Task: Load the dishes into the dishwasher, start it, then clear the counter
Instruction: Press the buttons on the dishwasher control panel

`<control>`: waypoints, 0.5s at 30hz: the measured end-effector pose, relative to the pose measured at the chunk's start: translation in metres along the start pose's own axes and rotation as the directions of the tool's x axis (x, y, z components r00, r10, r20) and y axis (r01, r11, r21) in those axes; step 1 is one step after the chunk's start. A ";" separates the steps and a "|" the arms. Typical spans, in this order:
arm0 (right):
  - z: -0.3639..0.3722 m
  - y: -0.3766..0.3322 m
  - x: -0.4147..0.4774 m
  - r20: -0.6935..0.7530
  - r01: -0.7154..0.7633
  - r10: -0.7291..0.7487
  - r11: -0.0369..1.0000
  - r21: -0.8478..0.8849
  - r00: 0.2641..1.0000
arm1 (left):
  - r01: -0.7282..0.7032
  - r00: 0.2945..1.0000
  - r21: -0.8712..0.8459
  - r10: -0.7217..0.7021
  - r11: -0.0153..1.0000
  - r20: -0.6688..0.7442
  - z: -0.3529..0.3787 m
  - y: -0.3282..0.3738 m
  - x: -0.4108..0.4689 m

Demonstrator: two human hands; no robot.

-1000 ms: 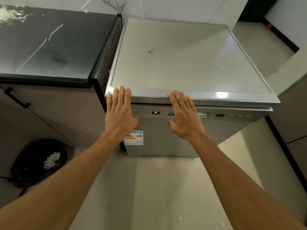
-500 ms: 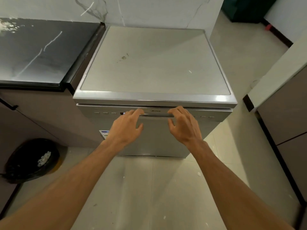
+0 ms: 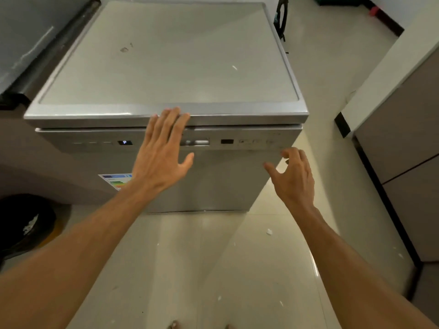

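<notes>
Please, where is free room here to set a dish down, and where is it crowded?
The flat grey top of the silver dishwasher is bare back from its front rim, where the left hand touches it. The dark stone counter to its left is bare in the part shown. Only the door front is crowded: the right hand hovers at its right edge.
</notes>
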State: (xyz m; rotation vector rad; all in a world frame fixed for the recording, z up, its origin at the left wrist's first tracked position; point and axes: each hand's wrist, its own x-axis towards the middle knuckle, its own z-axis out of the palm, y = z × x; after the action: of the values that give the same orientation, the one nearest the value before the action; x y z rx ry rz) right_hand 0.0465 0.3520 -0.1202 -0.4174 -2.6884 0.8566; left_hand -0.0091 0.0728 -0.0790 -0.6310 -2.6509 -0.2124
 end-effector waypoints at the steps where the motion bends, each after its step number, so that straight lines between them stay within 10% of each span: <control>1: -0.001 0.007 0.003 -0.013 -0.029 0.029 0.999 0.020 0.999 | 0.003 1.000 0.013 -0.003 1.000 0.002 0.004 0.000 0.003; 15: 0.016 0.036 0.055 0.023 -0.153 0.152 0.951 0.268 0.988 | -0.023 0.998 0.004 0.024 1.000 -0.065 0.047 0.008 0.029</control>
State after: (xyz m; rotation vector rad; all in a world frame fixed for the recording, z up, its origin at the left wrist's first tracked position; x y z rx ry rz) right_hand -0.0029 0.3915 -0.1435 -0.5642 -2.5155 1.2478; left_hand -0.0450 0.1024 -0.1087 -0.6432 -2.5803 -0.2186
